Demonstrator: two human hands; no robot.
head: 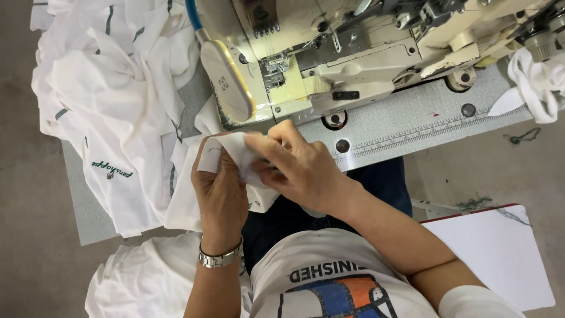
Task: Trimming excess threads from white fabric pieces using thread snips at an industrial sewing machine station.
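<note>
head view: sewing machine (353,53) behind fabric piece (226,150)

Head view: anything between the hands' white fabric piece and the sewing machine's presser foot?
Only bare grey table top. The white fabric piece, pinched by left hand and right hand, sits just short of the sewing machine. Shown in the head view.

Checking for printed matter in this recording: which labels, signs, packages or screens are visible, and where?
Sticker: small, pale, dark print, on the sewing machine's cream left end.
Embroidered logo: dark green script on the white garment piled left.
Ruler strip: printed along the grey table edge.
</note>
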